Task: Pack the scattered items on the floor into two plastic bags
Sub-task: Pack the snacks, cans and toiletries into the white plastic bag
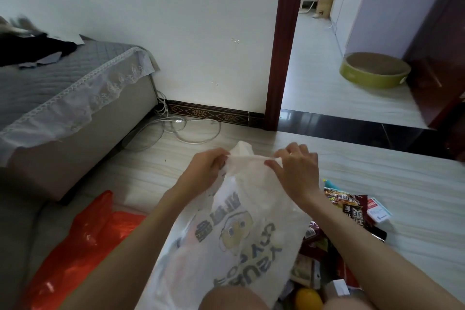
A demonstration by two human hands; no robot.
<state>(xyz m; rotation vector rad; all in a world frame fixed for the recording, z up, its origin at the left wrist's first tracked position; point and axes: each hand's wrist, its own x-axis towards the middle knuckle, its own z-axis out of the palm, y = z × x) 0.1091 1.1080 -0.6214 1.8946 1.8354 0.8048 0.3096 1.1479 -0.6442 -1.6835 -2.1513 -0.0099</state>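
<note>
Down on the pale wooden floor (pixel 402 184), both hands worked the top edge of a white printed plastic bag (pixel 236 234). Her left hand (pixel 206 171) pinched one side of the mouth, the right hand (pixel 297 173) pinched the other, stretching it taut between them. An orange plastic bag (pixel 83 241) lay crumpled to the left. Snack packets (pixel 349 206), a small white box (pixel 378 210) and a yellow fruit (pixel 308 299) lay scattered at the right.

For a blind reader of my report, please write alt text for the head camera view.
Both hands, left hand and right hand, pinch the top edge of a white printed plastic bag held over the floor. An orange plastic bag lies at the left, with snack packets scattered at the right.
</note>
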